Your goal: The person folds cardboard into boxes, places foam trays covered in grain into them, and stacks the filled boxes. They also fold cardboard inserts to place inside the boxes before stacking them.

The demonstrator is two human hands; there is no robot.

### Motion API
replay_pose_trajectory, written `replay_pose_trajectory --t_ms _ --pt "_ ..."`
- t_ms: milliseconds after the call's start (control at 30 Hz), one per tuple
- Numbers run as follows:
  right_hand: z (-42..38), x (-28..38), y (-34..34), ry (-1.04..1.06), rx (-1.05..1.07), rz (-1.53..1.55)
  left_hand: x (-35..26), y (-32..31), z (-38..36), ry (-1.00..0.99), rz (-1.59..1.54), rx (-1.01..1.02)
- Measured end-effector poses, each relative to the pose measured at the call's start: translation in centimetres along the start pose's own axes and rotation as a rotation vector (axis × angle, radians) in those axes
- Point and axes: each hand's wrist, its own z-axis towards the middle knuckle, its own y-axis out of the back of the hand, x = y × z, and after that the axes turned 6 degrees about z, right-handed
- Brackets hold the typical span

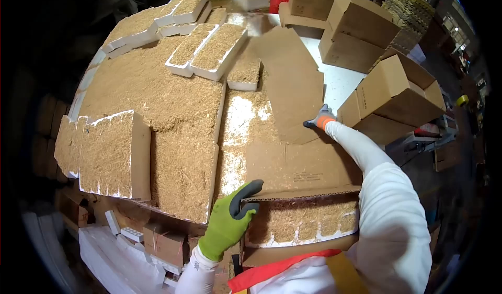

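An open cardboard box (293, 256) stands right in front of me. Inside it lies a white foam tray filled with wood shavings (303, 222). A cardboard flap (300, 168) rises at the box's far side. My left hand (230, 218), in a green glove with grey fingertips, is at the box's left corner, thumb and fingers around the flap's edge. My right hand (320, 119), in a grey glove with an orange cuff, grips the right edge of a long cardboard piece (293, 85) beyond the flap. Its fingertips are partly hidden.
Wood shavings (172, 95) cover the large table at left. Shavings-filled foam trays stand on it, including a pair (217, 53) at the back and a block (107, 155) at front left. Open cartons (392, 92) line the right side. White foam pieces (115, 257) lie low at left.
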Motion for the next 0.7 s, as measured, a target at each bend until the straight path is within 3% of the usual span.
replay_pose_trajectory --t_ms 133,233,267,300,333,367,433,467,533,567,600,633,667,700 --pt "-1.2 -0.9 3.5 0.201 -0.191 -0.121 1.1 0.0 0.7 -0.043 -0.044 -0.006" --pt "-6.3 -0.5 11.3 0.343 -0.344 -0.250 1.5 0.4 1.0 -0.046 -0.059 0.054" --pt "-6.9 -1.3 13.9 0.494 -0.328 -0.178 1.9 0.5 1.2 -0.048 -0.085 0.062" --pt "-8.6 -1.4 16.5 0.398 -0.189 0.013 1.8 0.5 1.3 -0.051 -0.073 0.065" --pt "-12.8 -0.7 20.1 0.569 -0.106 0.182 2.0 0.6 1.4 -0.054 -0.079 0.066" --pt "-17.0 -1.2 21.7 0.696 -0.207 0.592 2.2 0.6 1.5 -0.060 -0.087 0.064" --pt "-24.5 -2.3 25.3 0.825 -0.354 1.037 1.9 0.5 1.3 -0.088 -0.116 0.054" --pt "-27.5 -3.9 27.2 0.953 -0.351 0.945 1.8 0.5 1.2 -0.101 -0.127 0.052" --pt "-35.7 -4.5 28.4 1.005 -0.324 0.749 1.5 0.6 1.3 -0.058 -0.129 0.047" --pt "-37.0 -5.9 26.9 1.034 -0.055 1.099 1.5 0.8 1.5 -0.036 -0.130 0.044" --pt "-38.8 -5.7 25.3 1.030 -0.032 1.097 3.6 1.5 2.6 -0.141 0.310 -0.003" --pt "-39.1 -5.0 23.8 1.092 -0.133 0.819 3.5 1.6 2.5 -0.133 0.154 0.060" --pt "-40.3 -3.7 24.4 1.216 -0.332 0.102 3.3 1.7 2.4 -0.121 -0.001 0.125" --pt "-40.0 -3.4 23.0 1.326 -0.520 -0.193 3.1 1.8 2.2 -0.107 -0.156 0.189"
